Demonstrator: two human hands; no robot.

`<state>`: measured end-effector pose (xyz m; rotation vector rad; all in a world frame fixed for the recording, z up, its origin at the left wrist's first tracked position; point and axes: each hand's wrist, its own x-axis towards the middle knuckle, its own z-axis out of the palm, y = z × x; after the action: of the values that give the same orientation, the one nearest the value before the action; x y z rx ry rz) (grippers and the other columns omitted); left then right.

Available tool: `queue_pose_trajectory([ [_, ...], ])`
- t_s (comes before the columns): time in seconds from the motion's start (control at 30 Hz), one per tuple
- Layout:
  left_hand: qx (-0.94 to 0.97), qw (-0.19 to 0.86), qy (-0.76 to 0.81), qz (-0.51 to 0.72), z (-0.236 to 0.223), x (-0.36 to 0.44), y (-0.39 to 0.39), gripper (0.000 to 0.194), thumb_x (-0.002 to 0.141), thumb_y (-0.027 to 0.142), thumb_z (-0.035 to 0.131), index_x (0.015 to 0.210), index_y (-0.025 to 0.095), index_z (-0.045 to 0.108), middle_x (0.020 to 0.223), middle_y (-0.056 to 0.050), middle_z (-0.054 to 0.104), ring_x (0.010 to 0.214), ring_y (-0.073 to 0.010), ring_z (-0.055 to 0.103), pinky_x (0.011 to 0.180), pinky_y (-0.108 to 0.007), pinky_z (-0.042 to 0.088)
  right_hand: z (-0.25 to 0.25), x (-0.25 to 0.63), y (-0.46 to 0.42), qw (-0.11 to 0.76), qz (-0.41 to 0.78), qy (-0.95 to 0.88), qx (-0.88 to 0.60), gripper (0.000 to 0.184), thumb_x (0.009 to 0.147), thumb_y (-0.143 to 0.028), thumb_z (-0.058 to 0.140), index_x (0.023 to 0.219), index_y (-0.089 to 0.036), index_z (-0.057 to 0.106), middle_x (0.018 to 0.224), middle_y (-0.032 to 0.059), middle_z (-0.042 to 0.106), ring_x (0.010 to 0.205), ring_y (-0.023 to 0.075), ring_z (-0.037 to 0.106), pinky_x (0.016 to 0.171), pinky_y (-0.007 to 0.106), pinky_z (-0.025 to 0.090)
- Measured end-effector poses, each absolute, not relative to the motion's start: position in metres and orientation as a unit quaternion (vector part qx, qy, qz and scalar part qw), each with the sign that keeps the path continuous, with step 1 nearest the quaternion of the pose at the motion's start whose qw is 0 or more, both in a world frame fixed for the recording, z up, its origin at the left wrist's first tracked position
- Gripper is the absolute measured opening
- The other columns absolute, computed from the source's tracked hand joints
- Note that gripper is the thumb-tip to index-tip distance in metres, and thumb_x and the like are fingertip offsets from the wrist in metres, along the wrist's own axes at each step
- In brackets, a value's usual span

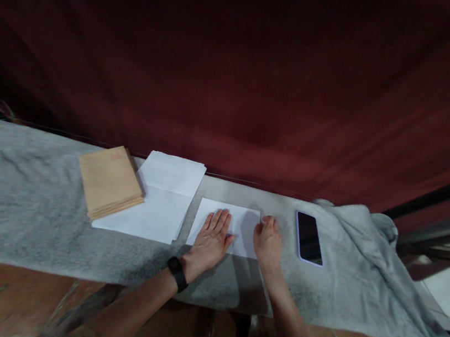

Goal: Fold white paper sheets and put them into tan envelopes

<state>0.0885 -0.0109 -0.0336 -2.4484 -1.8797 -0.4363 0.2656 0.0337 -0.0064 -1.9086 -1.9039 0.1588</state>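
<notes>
A white sheet of paper (244, 245), which looks folded to a smaller size, lies on the grey cloth in front of me. My left hand (211, 239) rests flat on it, fingers stretched out towards the far edge; a dark band is on that wrist. At the sheet's right edge, my right hand (268, 243) has its fingers curled in, closed on the paper's border near the far right corner. The fingertips there are partly hidden. Left of this sheet lies a stack of larger white paper (160, 209) with a crease across it.
Brown envelopes (110, 180) are stacked over the left part of the paper pile. A phone (309, 239) lies face up to the right. Grey cloth (27, 207) covers the bench, a dark red curtain (237, 81) hangs behind, and floor tiles (1, 299) show in front.
</notes>
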Motion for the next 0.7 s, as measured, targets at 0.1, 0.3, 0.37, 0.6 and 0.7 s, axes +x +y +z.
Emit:
queue_pose_trajectory([
  [0.1, -0.789, 0.009, -0.596, -0.147, -0.031, 0.089, -0.012, 0.057, 0.101, 0.036, 0.037, 0.149, 0.005, 0.037, 0.16, -0.019, 0.033, 0.15, -0.0289, 0.026, 0.123, -0.051, 0.025, -0.007, 0.259, 0.039, 0.288, 0.07, -0.725, -0.621, 0.03, 0.095, -0.02, 0.043, 0.118, -0.015, 0.061, 0.113, 0.0145, 0.068, 0.109, 0.0255, 0.062, 0.095, 0.039, 0.049],
  [0.3, -0.806, -0.001, -0.575, -0.145, -0.028, 0.091, -0.023, 0.057, 0.1, 0.03, 0.038, 0.15, 0.003, 0.035, 0.157, -0.021, 0.038, 0.149, -0.0276, 0.028, 0.122, -0.05, 0.026, -0.025, 0.232, 0.041, 0.259, 0.145, -0.824, -0.482, 0.042, 0.103, -0.026, 0.033, 0.132, -0.017, 0.062, 0.138, 0.0099, 0.063, 0.133, 0.0195, 0.052, 0.116, 0.041, 0.038],
  [0.37, -0.81, -0.006, -0.57, -0.14, -0.028, 0.091, -0.029, 0.058, 0.099, 0.029, 0.037, 0.15, 0.002, 0.033, 0.155, -0.022, 0.04, 0.149, -0.0278, 0.03, 0.122, -0.051, 0.028, -0.031, 0.227, 0.038, 0.222, 0.136, -0.841, -0.474, 0.044, 0.105, -0.029, 0.031, 0.136, -0.018, 0.059, 0.145, 0.0079, 0.057, 0.14, 0.0198, 0.045, 0.12, 0.043, 0.031],
  [0.6, -0.832, -0.027, -0.538, -0.132, -0.026, 0.087, -0.053, 0.058, 0.1, 0.033, 0.038, 0.15, 0.003, 0.033, 0.157, -0.021, 0.037, 0.149, -0.027, 0.03, 0.121, -0.049, 0.03, -0.035, 0.224, 0.032, 0.163, 0.086, -0.852, -0.491, 0.049, 0.107, -0.034, 0.026, 0.15, -0.02, 0.043, 0.158, 0.004, 0.04, 0.148, 0.022, 0.032, 0.123, 0.044, 0.023],
  [0.7, -0.843, -0.038, -0.522, -0.125, -0.023, 0.084, -0.065, 0.06, 0.099, 0.038, 0.039, 0.151, 0.006, 0.034, 0.157, -0.02, 0.037, 0.148, -0.0274, 0.031, 0.12, -0.05, 0.031, -0.035, 0.221, 0.031, 0.157, 0.066, -0.848, -0.502, 0.048, 0.107, -0.034, 0.028, 0.152, -0.023, 0.04, 0.158, 0.0036, 0.039, 0.148, 0.0236, 0.032, 0.121, 0.047, 0.024],
])
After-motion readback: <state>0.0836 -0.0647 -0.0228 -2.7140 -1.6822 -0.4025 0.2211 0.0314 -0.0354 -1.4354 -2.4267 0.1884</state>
